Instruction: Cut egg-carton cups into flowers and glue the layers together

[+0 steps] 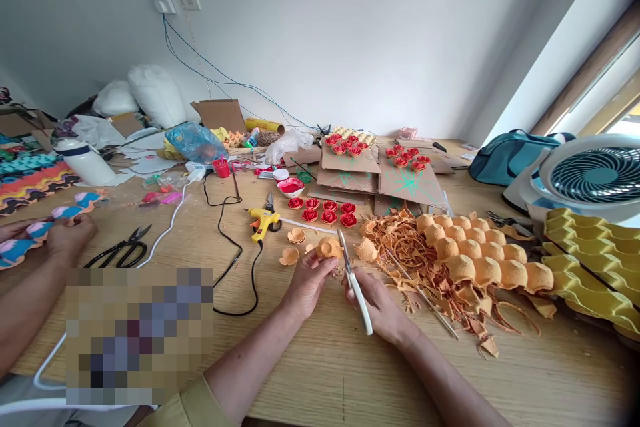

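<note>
My left hand [307, 283] pinches an orange egg-carton cup [329, 247] with a cut, petal-like edge. In my right hand [375, 303] are white-handled scissors [354, 280], their blades pointing up beside the cup. Just left of the cup lie several cut orange cups [289, 255]. Behind them sit several red paper roses [329, 216] in two rows. To the right of the scissors is a loose uncut orange cup [367, 249], next to a heap of orange carton scraps [407, 240].
A yellow glue gun [263, 221] with a black cord stands left of the cups. Black scissors [120, 250] lie farther left, near another person's hands [70, 237] holding a painted carton strip. Orange egg cartons [475, 250], yellow cartons [590, 260] and a fan [595, 173] fill the right.
</note>
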The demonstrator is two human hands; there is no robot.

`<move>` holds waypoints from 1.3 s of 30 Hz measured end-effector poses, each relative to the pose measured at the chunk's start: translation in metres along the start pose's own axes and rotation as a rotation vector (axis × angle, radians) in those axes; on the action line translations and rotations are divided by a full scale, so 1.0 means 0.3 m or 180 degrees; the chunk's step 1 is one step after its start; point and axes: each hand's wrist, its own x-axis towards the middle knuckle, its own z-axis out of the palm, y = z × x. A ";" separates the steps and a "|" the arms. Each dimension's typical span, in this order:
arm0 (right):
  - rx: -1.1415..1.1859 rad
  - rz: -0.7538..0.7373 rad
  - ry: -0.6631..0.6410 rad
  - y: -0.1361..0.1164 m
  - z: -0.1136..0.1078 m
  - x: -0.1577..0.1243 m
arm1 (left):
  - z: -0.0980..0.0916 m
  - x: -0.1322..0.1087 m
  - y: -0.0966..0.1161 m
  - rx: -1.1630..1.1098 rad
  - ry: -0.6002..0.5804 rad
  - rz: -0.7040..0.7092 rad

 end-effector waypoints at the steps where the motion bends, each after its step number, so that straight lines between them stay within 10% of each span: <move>1: -0.0033 0.0015 -0.0033 -0.002 -0.001 -0.001 | 0.000 0.001 -0.001 0.0090 0.0013 0.0097; 39: -0.0137 -0.0133 -0.0081 -0.003 -0.007 0.003 | 0.000 -0.009 -0.007 -0.0657 -0.0175 -0.0586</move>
